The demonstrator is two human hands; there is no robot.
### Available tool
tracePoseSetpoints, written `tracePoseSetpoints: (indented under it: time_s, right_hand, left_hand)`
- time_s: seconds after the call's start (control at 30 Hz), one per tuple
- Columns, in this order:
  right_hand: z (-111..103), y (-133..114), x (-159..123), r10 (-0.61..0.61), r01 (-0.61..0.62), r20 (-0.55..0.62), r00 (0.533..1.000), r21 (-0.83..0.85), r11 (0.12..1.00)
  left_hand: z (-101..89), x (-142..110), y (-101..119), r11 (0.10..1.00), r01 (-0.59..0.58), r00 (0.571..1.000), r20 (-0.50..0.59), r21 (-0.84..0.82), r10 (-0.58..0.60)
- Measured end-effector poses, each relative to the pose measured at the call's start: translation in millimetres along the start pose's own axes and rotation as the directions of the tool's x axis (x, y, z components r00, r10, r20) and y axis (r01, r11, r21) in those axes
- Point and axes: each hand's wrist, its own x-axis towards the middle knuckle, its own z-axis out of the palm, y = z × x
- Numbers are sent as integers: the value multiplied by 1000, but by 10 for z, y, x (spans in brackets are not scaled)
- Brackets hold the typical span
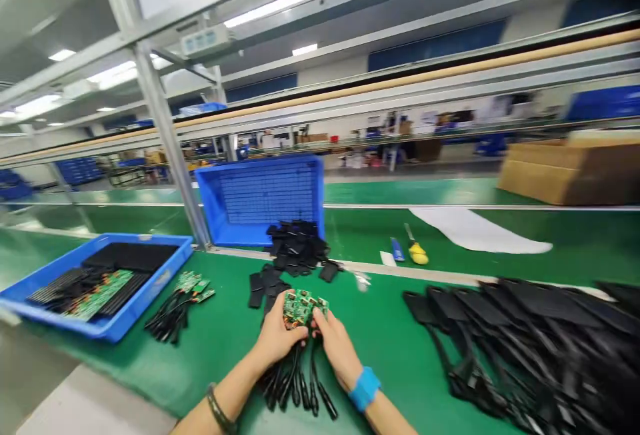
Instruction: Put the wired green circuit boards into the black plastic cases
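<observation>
Between my two hands is a bunch of small green circuit boards (298,306) with black cables (295,385) hanging down toward me, their plug ends near the green mat. My left hand (275,332) is closed round the left side of the bunch. With thumb and fingers, my right hand (333,342) pinches a board at the right side of it. Just beyond my hands lies a heap of flat black plastic pieces (297,248). Left of them rests another bunch of circuit boards with cables (175,305).
A blue tray (107,332) at left holds boards and black parts. Behind the heap, a blue crate (260,195) lies on its side. Many black cabled units (505,335) cover the right. Farther back are a yellow-handled screwdriver (418,252), white sheet (480,230) and cardboard box (555,172).
</observation>
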Motion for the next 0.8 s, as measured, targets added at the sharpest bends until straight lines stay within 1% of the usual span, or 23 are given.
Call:
tracePoseSetpoints:
  time_s: [0.07,0.13,0.17,0.23,0.27,0.3,0.37,0.4,0.43,0.47,0.5,0.53,0.57,0.6,0.67,0.73,0.8]
  right_hand:
    - [-29,63,-12,101,-104,104,989,18,994]
    - [-64,94,-10,160,-159,157,974,-20,987]
    - [-84,96,-2,161,-150,157,974,-75,986]
    - [-129,74,26,106,-62,152,983,-269,961]
    - [-150,52,42,57,6,148,987,-393,920]
    - [-168,23,56,0,80,151,989,-524,848]
    - [-192,-49,67,-103,196,170,980,-743,640]
    - [-198,-91,61,-137,223,177,975,-815,535]
    - [-203,-134,48,-157,232,180,971,-865,445]
    - [-207,-175,27,-160,230,181,970,-897,377]
    - [-211,-211,0,-146,218,179,973,-919,328]
    - [-216,-240,-29,-115,201,174,978,-934,294]
    - [-222,-259,-58,-76,185,171,982,-945,269]
    - [-229,-268,-82,-35,174,171,985,-953,249]
    - [-241,-262,-110,25,166,176,984,-962,219]
    - [-248,-241,-104,34,177,188,982,-963,201]
    - [-250,-230,-70,10,181,187,982,-964,193]
  left_hand:
    - [-236,-85,85,982,51,999,-12,182,-50]
    - [-611,-167,167,939,92,995,-53,332,-79]
    - [-835,-197,196,909,115,992,-85,401,-88]
    - [-1306,-216,214,813,179,981,-164,555,-104]
    - [-1526,-207,203,752,220,972,-208,621,-113]
    - [-1723,-189,180,686,271,958,-261,675,-121]
    - [-2012,-143,106,568,361,926,-356,740,-125]
    - [-2098,-120,61,512,399,909,-403,761,-109]
    - [-2145,-98,13,444,425,896,-437,789,-80]
    - [-2155,-73,-34,369,432,891,-452,823,-36]
    - [-2131,-40,-80,293,415,899,-437,862,12]
    - [-2078,5,-120,230,369,919,-391,900,54]
    - [-1999,67,-154,199,298,944,-319,934,84]
    - [-1900,150,-181,208,211,967,-235,955,101]
    - [-1660,376,-207,303,53,989,-93,951,116]
    - [-1398,665,-199,381,-41,991,-10,924,131]
    - [-1149,971,-165,417,-89,987,25,905,157]
